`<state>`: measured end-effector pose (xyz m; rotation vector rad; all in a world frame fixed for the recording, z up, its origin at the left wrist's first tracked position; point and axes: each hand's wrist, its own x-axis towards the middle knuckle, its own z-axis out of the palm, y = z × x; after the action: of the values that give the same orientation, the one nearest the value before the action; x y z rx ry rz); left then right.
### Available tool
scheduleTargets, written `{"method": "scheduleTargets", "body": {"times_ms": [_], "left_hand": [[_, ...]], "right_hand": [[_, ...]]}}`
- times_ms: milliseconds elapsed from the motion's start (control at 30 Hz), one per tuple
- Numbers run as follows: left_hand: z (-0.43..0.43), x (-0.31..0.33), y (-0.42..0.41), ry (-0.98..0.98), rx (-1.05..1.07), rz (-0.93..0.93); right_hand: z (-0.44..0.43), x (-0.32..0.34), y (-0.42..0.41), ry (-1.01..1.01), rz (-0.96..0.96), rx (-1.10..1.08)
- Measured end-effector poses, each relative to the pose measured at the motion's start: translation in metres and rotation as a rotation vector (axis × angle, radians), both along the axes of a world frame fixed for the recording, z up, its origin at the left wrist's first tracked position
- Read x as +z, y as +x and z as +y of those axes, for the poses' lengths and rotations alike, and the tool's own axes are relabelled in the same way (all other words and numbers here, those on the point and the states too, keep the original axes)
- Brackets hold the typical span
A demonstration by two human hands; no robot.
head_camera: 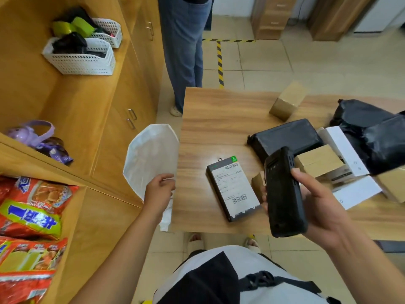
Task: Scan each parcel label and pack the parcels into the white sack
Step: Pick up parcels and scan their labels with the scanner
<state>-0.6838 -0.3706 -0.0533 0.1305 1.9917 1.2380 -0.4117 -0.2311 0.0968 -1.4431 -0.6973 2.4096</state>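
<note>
One flat grey parcel (233, 188) lies label-up on the table (210, 119), long axis running away, just left of the scanner (282, 194) clasped by the right hand (315, 200); the white sack (151, 156) is pinched by the left hand (158, 189).

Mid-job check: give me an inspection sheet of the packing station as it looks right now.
Surface: wooden table, bare at its left and far side.
Job's things: flat grey parcel label up; white sack off the table's left edge; boxes and black bags piled at right.
Clutter: nothing seen on the table.
Grippers: left hand grips the sack; right hand holds the black scanner.
Cables: nothing seen.
Surroundings: wooden cabinets at left; another person's legs behind the table.
</note>
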Motion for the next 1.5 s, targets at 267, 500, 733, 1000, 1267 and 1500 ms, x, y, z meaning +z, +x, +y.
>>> {"method": "scheduleTargets", "body": {"times_ms": [267, 500, 733, 1000, 1267, 1500], "left_hand": [[0.051, -0.014, 0.111, -0.1, -0.287, 0.005], [0.104, -0.027, 0.128, -0.239, -0.195, 0.142], [0.161, -0.007, 0.158, -0.539, -0.158, 0.253], [0.167, -0.015, 0.181, -0.692, -0.122, 0.304], [0.116, -0.016, 0.158, -0.684, -0.056, 0.265], [0.084, -0.008, 0.125, -0.452, -0.004, 0.229]], "right_hand": [[0.027, -0.015, 0.054, -0.019, -0.004, -0.032], [0.05, -0.027, 0.104, -0.021, 0.02, -0.054], [0.07, -0.041, 0.148, -0.058, 0.026, -0.033], [0.083, -0.047, 0.169, -0.017, -0.048, 0.08], [0.084, -0.047, 0.158, -0.006, -0.033, 0.169], [0.069, -0.037, 0.132, 0.072, -0.116, 0.195]]}}
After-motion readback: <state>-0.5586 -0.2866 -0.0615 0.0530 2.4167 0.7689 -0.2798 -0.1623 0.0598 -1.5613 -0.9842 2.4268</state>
